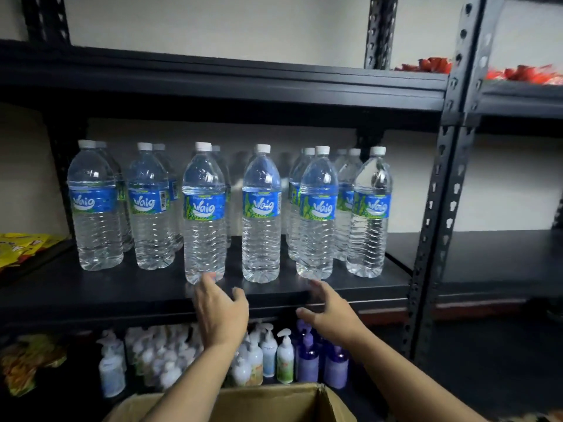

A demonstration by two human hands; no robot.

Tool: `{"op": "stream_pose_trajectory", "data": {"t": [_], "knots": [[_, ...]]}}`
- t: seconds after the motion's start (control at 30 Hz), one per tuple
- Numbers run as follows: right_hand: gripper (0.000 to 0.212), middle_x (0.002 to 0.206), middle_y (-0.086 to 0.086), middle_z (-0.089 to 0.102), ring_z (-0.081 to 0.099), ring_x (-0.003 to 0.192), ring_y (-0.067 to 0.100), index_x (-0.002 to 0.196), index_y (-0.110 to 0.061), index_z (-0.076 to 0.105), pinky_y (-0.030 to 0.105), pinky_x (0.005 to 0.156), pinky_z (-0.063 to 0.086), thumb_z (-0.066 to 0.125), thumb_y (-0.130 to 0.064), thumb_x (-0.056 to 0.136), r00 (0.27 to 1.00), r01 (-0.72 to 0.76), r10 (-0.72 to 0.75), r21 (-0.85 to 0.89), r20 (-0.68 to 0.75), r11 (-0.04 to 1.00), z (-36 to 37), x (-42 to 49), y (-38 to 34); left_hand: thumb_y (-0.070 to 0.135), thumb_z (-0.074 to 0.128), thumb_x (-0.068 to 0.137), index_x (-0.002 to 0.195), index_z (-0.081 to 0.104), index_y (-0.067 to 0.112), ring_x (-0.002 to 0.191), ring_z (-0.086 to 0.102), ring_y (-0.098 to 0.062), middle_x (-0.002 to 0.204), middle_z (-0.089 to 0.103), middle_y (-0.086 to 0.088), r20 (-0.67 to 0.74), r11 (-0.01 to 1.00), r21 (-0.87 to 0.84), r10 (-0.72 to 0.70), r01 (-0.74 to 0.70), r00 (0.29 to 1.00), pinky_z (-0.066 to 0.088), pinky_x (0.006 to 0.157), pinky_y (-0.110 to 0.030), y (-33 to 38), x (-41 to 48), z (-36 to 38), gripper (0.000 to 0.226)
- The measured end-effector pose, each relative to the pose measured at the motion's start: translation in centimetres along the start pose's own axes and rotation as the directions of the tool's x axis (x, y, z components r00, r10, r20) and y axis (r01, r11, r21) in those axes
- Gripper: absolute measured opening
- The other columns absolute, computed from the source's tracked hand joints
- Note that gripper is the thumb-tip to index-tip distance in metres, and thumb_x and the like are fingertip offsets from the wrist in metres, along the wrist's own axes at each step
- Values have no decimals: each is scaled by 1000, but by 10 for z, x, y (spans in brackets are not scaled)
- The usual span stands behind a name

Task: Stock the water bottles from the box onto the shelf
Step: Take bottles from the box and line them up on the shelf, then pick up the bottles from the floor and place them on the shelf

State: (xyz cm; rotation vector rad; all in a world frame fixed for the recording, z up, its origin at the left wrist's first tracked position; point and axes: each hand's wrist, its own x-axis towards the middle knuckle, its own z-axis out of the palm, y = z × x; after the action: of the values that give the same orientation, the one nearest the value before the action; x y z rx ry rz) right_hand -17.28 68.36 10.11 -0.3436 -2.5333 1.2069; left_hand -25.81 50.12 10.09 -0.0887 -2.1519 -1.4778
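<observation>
Several clear water bottles with blue labels and white caps stand upright on the black middle shelf (350, 292), in a front row with more behind. My left hand (221, 312) is open just below the third front bottle (204, 214), fingertips at its base. To the right, my right hand (330, 312) is open below the fifth front bottle (318, 211), fingertips near its base. Neither hand holds anything. The cardboard box (320, 400) sits open at the bottom edge, under my forearms; its inside is hidden.
Pump bottles of lotion and purple soap (285, 357) fill the lower shelf. Yellow snack bags (21, 246) lie at the left, red packets (432, 65) on the upper shelf. A black upright post (438, 190) separates a neighbouring bay at the right.
</observation>
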Motion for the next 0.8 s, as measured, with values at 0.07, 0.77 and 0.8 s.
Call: {"op": "stream_pose_trajectory", "data": {"t": [0.07,0.77,0.8], "knots": [[63,119,-12,60,63,109,7,140,-25,46,23,95,50,76,-23,84,999,-36,36,16,17,999,-23,-30,19,11,63,84,113,50,11,110,51,-28,117,56,-7,164,1000,1,17,-17,986,39,89,-35,14,-28,9,31],[76,139,-5,53,60,108,9,148,-37,30,25,84,54,73,-30,87,792,-524,504,40,-344,851,-226,-346,247,42,60,89,137,40,18,130,41,-23,142,43,-4,938,921,185,-61,-344,342,37,99,-32,80,-357,138,58],[75,140,-5,52,59,109,9,148,-37,30,24,83,54,73,-30,87,793,-529,512,45,-329,848,-221,-347,254,42,61,89,139,39,19,132,40,-23,144,42,-3,947,920,180,-66,-349,313,37,101,-33,78,-366,143,60]]}}
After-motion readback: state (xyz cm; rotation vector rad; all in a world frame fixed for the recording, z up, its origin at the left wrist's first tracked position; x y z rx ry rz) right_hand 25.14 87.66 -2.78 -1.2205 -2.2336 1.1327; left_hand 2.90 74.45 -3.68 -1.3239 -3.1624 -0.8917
